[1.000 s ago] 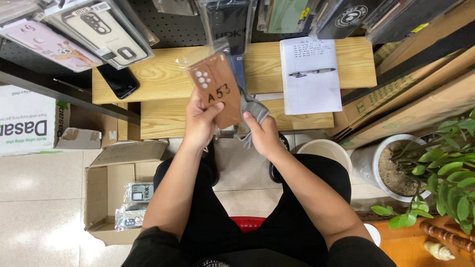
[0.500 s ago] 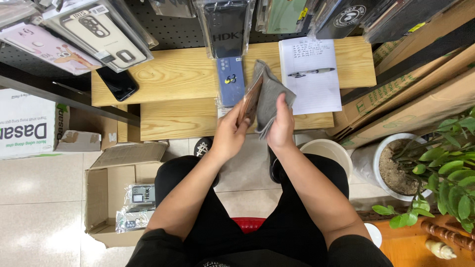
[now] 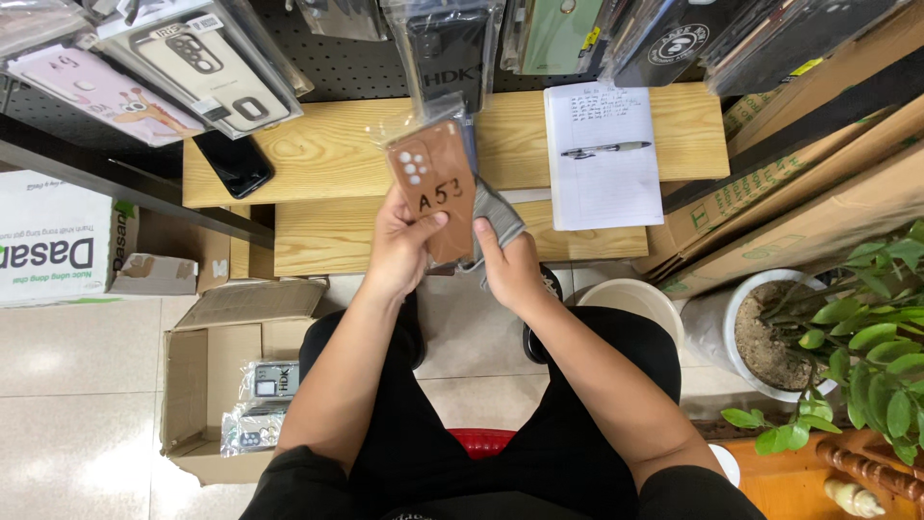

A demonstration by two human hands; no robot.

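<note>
Brown phone case (image 3: 435,188), sealed in a clear plastic sleeve, is held upright above the lap, in front of the wooden shelf (image 3: 327,154). Left hand (image 3: 402,236) grips the case's lower left edge; its thumb lies across the front face and its fingers curl behind. Right hand (image 3: 508,268) presses a grey cloth (image 3: 496,214) against the case's right edge, fingers closed together around the cloth. On the shelf lie a black smartphone (image 3: 232,162) at left and an open notebook (image 3: 603,159) with 1 pen (image 3: 604,149) at right. A cardboard box (image 3: 207,371) holding packaged cases stands on the floor, left of the knees.
</note>
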